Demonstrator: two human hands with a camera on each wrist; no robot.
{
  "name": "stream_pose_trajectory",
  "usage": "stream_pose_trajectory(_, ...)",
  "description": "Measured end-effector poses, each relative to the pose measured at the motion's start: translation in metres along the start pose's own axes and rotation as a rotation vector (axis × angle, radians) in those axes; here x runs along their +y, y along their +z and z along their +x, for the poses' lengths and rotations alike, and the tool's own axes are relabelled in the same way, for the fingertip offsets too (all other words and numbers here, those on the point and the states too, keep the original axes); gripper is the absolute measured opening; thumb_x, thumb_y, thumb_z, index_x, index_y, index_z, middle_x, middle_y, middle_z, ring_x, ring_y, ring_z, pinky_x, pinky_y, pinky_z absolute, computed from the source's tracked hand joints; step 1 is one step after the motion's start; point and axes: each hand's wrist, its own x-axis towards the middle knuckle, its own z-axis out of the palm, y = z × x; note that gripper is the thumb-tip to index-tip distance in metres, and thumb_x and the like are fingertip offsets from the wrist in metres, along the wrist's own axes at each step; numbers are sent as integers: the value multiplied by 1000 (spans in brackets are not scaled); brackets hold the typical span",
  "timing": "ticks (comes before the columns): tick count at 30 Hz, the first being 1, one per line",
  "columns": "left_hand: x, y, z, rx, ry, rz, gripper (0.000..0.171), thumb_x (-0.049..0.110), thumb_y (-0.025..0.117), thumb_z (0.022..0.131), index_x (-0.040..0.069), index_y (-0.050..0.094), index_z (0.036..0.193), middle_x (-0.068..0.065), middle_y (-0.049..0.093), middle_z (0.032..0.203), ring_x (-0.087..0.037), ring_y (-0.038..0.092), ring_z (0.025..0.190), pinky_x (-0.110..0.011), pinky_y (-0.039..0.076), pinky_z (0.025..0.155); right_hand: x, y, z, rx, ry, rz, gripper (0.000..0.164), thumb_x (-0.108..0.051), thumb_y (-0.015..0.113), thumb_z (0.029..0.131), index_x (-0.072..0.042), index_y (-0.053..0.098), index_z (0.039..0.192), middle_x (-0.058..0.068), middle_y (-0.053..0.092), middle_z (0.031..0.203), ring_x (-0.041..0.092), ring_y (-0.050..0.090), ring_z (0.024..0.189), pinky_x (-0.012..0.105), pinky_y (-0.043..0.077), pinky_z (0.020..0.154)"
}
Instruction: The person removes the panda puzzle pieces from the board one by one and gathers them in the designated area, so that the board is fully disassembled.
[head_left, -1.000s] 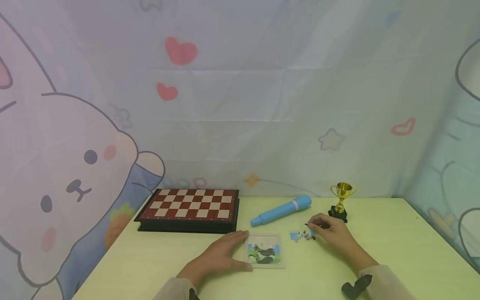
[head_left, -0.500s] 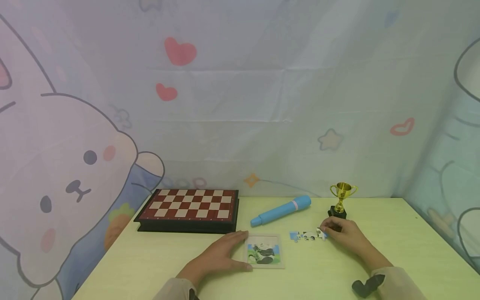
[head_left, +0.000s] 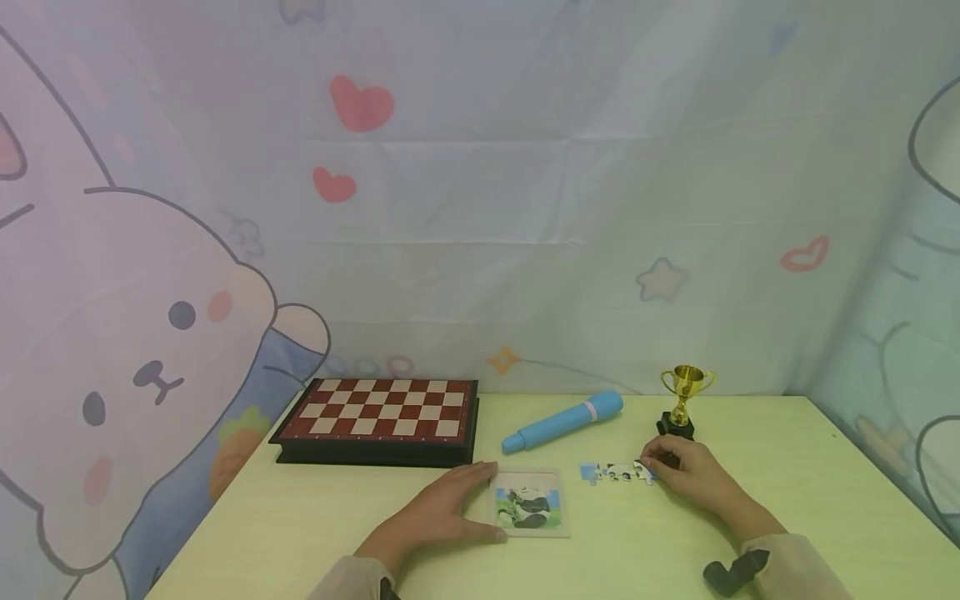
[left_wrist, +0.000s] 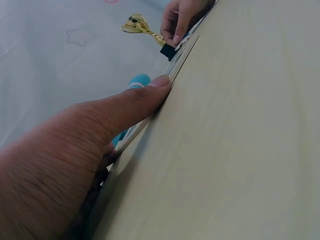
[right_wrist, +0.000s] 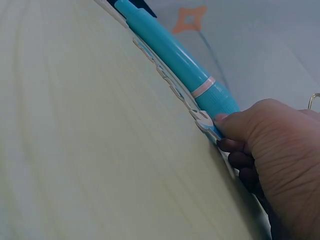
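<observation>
Two hands were at the table point(head_left: 637, 558): the left hand point(head_left: 442, 510), thumb and fingers spread wide, touched the left side of the square panda puzzle point(head_left: 528, 504), which lay flat; the right hand point(head_left: 690, 473) pinched the rightmost puzzle piece point(head_left: 644, 472) of a short row to the puzzle's right. Behind lay the blue stick point(head_left: 555, 426), between the chequered board point(head_left: 386, 408) and the gold trophy point(head_left: 685, 383)

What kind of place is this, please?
Perhaps a children's play area, or a set staged like one: a creased cartoon backdrop, a checkered board and a panda puzzle.
</observation>
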Motion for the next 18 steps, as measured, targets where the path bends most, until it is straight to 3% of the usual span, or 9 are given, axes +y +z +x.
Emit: stream_pose_trajectory(18,-3,2,0,3,4,29,100,73,71,77,20,40,156,-3,40,158,-28,35,146,-56,31,116,2,0,-1,-11,-66,-37,15,-8,75,90,-21,68,94,-13,61,92,1,58,82,25,53,69)
